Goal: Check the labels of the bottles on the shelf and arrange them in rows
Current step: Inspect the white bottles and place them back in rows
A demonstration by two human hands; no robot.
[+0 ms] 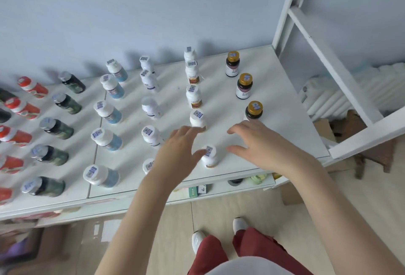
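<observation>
3 gold-capped bottles [243, 86] counted on shelf [285, 108]; 5 white orange-labelled bottles [194, 96] rowed. Label text unreadable. Left hand [177, 149], right hand [260, 143] spread, nothing gripped.

left hand [175, 152]: bare — no glove, ring or watch is seen.
right hand [260, 143]: bare as well; nothing is worn on the fingers or at the wrist.
forearms: left uncovered all the way to the lower edge of the view; no sleeve is seen.
trousers [247, 250]: dark red, loose-cut legs.
shoes [198, 240]: white, rounded toes, seen from above.
top [247, 267]: a pale, whitish garment — only a curved edge is shown at the bottom.
</observation>
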